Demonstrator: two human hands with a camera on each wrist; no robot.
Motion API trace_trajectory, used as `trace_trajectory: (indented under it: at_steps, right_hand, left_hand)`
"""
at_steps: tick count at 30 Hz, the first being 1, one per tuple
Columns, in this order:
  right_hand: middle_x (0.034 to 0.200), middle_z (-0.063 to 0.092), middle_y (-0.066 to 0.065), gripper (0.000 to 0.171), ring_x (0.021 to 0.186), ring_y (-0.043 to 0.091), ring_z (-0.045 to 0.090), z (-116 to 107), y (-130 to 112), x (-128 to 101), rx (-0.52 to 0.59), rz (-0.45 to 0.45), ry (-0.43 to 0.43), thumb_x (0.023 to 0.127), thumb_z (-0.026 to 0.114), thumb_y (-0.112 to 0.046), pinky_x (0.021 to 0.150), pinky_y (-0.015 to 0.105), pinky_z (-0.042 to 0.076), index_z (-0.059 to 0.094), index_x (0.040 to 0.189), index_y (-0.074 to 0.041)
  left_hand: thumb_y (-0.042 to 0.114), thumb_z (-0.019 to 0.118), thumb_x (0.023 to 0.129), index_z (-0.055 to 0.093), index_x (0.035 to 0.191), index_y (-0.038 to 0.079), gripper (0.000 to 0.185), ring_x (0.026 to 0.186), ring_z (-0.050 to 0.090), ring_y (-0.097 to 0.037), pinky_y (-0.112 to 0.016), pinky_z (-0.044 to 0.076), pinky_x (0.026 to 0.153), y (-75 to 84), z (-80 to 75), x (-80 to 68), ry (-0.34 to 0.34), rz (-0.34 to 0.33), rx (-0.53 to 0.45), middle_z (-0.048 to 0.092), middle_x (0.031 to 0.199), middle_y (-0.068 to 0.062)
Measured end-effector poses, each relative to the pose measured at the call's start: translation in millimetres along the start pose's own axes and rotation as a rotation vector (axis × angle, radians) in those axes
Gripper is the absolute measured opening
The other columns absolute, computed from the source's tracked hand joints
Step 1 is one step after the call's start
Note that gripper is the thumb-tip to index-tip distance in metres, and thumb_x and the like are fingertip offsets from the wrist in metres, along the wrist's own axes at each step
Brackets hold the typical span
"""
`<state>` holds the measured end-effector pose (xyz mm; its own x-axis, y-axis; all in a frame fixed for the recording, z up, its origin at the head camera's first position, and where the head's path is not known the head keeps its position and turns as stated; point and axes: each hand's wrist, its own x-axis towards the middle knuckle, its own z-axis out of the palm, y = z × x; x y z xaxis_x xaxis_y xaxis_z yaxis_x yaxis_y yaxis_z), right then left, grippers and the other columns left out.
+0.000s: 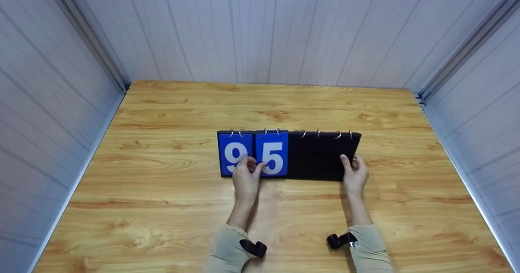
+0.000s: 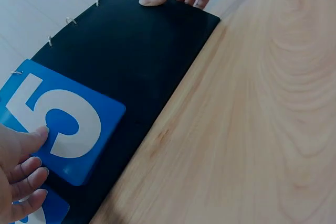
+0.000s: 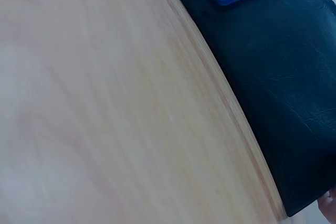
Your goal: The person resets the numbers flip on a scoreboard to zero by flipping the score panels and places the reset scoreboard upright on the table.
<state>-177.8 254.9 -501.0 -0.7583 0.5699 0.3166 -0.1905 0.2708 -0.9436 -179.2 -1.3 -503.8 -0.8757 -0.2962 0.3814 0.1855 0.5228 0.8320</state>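
A black flip scoreboard stands leaning back on the wooden table, metal rings along its top edge. Its left half carries two blue number cards: a white 9 card and a white 5 card. My left hand is at the cards, its thumb touching the face of the 5 card and its loosely bent fingers over the lower part of the 9 card. With my right hand I grip the scoreboard's right edge, thumb on the black front; the fingers are partly hidden behind it. Only a bit of that hand shows in the right wrist view.
The wood-grain table spreads around the scoreboard. Pale panel walls enclose it at the back and on both sides. Black wrist cameras are strapped over both beige sleeves.
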Motion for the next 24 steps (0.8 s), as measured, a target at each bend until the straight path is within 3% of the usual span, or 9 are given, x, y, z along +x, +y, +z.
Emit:
trace_trajectory:
  at_steps: [7, 13, 17, 21, 24]
  right_hand:
    - [0.07, 0.061, 0.02, 0.015, 0.055, 0.005, 0.053, 0.6, 0.8, 0.3, 0.004, -0.016, -0.006, 0.079, 0.064, 0.0, 0.051, 0.012, 0.04, 0.057, 0.085, 0.013]
    - [0.068, 0.063, 0.009, 0.016, 0.057, 0.003, 0.054, 0.8, 13.2, 5.0, 0.034, 0.0, -0.012, 0.079, 0.064, -0.001, 0.052, 0.012, 0.042, 0.058, 0.087, 0.012]
    - [0.065, 0.062, 0.005, 0.017, 0.053, 0.002, 0.052, 0.7, 28.9, 8.9, -0.003, 0.004, -0.001, 0.079, 0.066, -0.006, 0.05, 0.013, 0.04, 0.059, 0.086, 0.008]
    - [0.062, 0.061, 0.003, 0.017, 0.052, 0.001, 0.05, 1.0, 33.5, 8.8, -0.035, -0.012, 0.013, 0.079, 0.067, -0.008, 0.049, 0.013, 0.039, 0.06, 0.085, 0.006]
    - [0.061, 0.06, -0.002, 0.017, 0.053, 0.0, 0.051, 1.2, 33.9, 8.7, -0.016, -0.011, 0.013, 0.079, 0.067, -0.007, 0.049, 0.013, 0.04, 0.059, 0.085, 0.007]
  left_hand:
    - [0.018, 0.073, 0.07, 0.062, 0.071, 0.002, 0.02, 0.055, 0.049, -0.01, -0.022, 0.042, 0.048, 2.3, -9.7, 1.2, -0.042, -0.024, -0.057, 0.057, 0.062, -0.002]
    - [0.016, 0.071, 0.074, 0.068, 0.077, 0.0, 0.017, 0.06, 0.052, -0.011, -0.022, 0.044, 0.053, 7.3, -18.4, -0.8, -0.071, -0.014, 0.0, 0.061, 0.069, -0.004]
    - [0.014, 0.072, 0.073, 0.067, 0.088, -0.002, 0.023, 0.059, 0.053, -0.011, -0.022, 0.046, 0.052, 14.0, -25.7, -4.1, -0.06, -0.004, 0.014, 0.061, 0.069, -0.005]
    - [0.008, 0.072, 0.073, 0.061, 0.1, -0.004, 0.031, 0.06, 0.054, -0.012, -0.023, 0.047, 0.053, 21.0, -33.5, -9.3, -0.048, 0.051, -0.053, 0.06, 0.07, -0.005]
    - [0.005, 0.067, 0.078, 0.061, 0.103, -0.003, 0.027, 0.066, 0.056, -0.013, -0.024, 0.048, 0.058, 25.3, -40.0, -13.7, -0.061, 0.081, -0.138, 0.061, 0.075, -0.006]
